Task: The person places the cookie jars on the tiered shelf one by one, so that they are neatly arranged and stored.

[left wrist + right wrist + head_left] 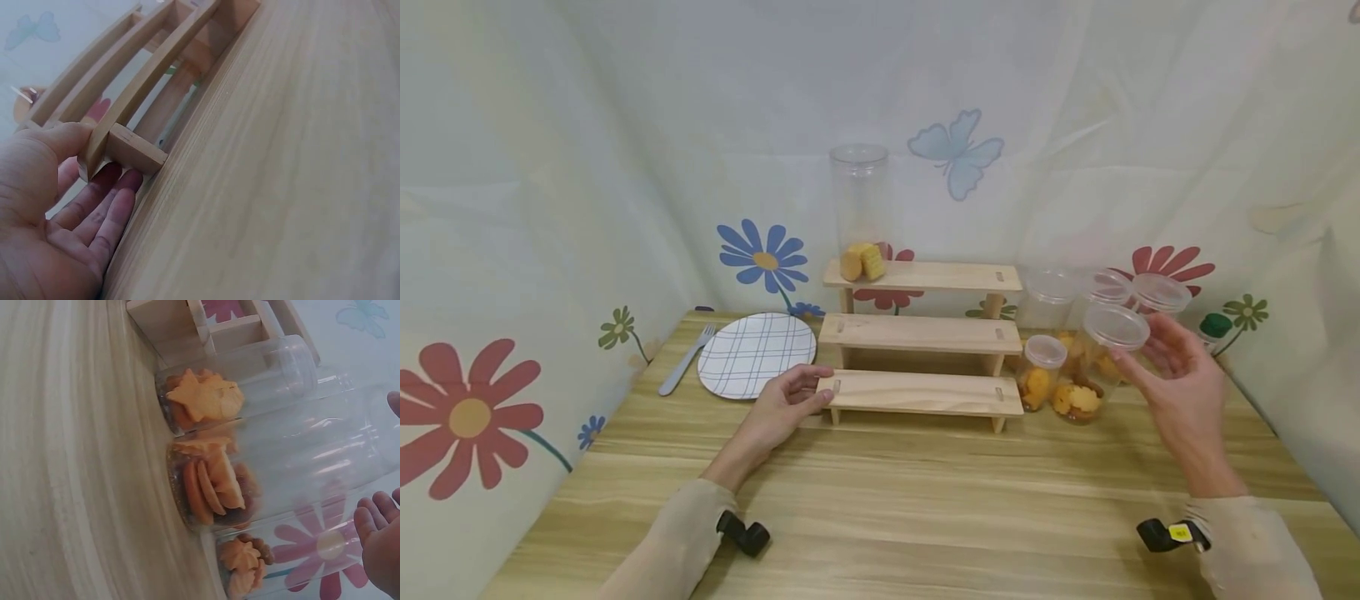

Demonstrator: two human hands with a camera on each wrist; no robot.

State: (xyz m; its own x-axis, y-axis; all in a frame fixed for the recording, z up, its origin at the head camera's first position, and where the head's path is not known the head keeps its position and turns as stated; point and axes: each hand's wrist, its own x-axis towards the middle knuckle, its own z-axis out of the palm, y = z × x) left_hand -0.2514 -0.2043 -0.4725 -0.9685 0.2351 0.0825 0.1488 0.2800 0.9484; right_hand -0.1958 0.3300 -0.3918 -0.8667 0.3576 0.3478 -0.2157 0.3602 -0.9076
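My left hand (785, 402) holds the left end of the lowest step of a three-tier wooden shelf (925, 392). In the left wrist view the thumb lies over the step's end, with the fingers under it by the leg. To the right of the shelf, my right hand (1191, 396) is beside the lid of a tall clear jar (1086, 367) of cookies. In the right wrist view, its thumb and fingers (373, 512) are spread about the jar's upper end; contact cannot be told. A smaller cookie jar (1041, 375) stands left of that jar.
A tall clear jar (859, 200) with yellow cookies stands on the top tier's left end. Several lidded jars (1161, 293) cluster behind the front ones, near a green-capped container (1214, 326). On the left lie a checked plate (756, 357) and a fork (687, 362).
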